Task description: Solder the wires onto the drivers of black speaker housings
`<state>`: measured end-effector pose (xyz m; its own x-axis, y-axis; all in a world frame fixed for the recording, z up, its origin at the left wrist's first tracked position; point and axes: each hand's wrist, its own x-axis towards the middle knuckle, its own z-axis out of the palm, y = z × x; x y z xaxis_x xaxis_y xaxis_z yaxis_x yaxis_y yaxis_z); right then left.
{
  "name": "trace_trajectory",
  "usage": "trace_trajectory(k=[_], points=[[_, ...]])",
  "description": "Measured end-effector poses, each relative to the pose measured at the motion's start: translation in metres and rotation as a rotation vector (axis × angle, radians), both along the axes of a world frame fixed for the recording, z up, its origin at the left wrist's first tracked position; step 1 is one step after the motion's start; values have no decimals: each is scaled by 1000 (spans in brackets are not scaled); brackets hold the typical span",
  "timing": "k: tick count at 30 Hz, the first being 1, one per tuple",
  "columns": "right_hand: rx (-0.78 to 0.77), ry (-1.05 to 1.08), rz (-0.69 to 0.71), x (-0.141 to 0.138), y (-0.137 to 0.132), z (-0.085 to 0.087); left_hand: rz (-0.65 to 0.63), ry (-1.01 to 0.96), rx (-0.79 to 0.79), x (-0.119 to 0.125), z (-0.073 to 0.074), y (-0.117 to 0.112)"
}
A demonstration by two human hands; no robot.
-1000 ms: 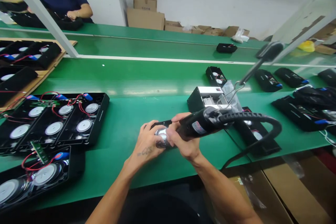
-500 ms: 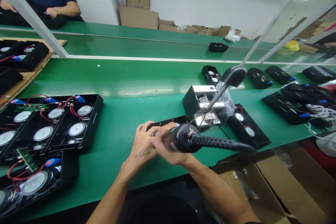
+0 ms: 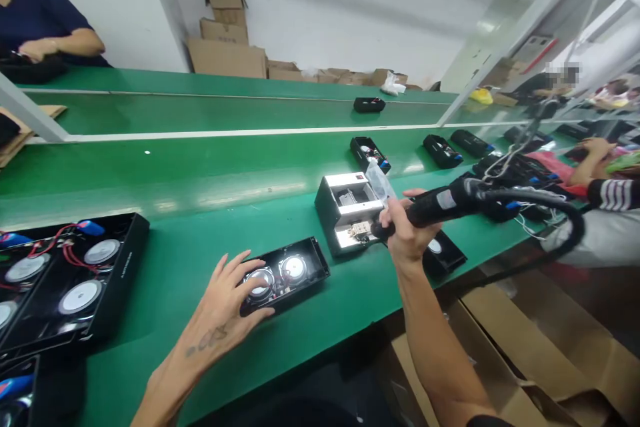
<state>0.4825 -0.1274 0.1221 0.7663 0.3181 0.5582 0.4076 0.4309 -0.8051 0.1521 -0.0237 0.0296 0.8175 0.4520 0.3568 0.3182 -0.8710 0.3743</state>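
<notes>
My left hand (image 3: 233, 297) rests with fingers spread over the left end of a black speaker housing (image 3: 313, 272), which lies face up on the green workbench. Two round speakers with pale centres show inside it. My right hand (image 3: 407, 233) is wrapped around a black electric screwdriver (image 3: 435, 205), tilted so its cable end points right. The screwdriver's tip is at the front of a screw feeder (image 3: 337, 203), a black box with a metal top; exact contact there cannot be made out. A clear plastic bag (image 3: 380, 181) hangs at the feeder's right side.
Open housings with speakers, red wires and blue cylinders (image 3: 75, 280) stand at left. More black housings (image 3: 443, 151) lie along the right. Cardboard boxes (image 3: 505, 340) sit below the bench edge. A person (image 3: 47, 20) works at the far left, another person's arm (image 3: 590, 163) at right.
My right hand has carried the screwdriver from above the housing rightward to the screw feeder. My left hand's fingers have spread on the housing. The view has turned right.
</notes>
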Motion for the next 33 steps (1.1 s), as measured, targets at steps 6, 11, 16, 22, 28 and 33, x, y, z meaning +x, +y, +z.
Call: trace_trajectory(k=[6, 11, 16, 22, 28, 33], points=[[-120, 35, 233, -1, -5, -7, 0, 35, 46, 42, 3, -29], [-10, 128, 483, -48, -22, 4, 95, 130, 152, 46, -5, -40], [70, 125, 677, -92, -18, -13, 111, 170, 150, 45, -5, -42], [-28, 150, 746, -107, -4, -29, 105, 155, 140, 45, -1, -40], [-44, 186, 737, -109, 1, -28, 80, 154, 145, 45, -2, -39], [-46, 165, 757, -113, 1, -36, 74, 152, 126, 46, -4, -40]])
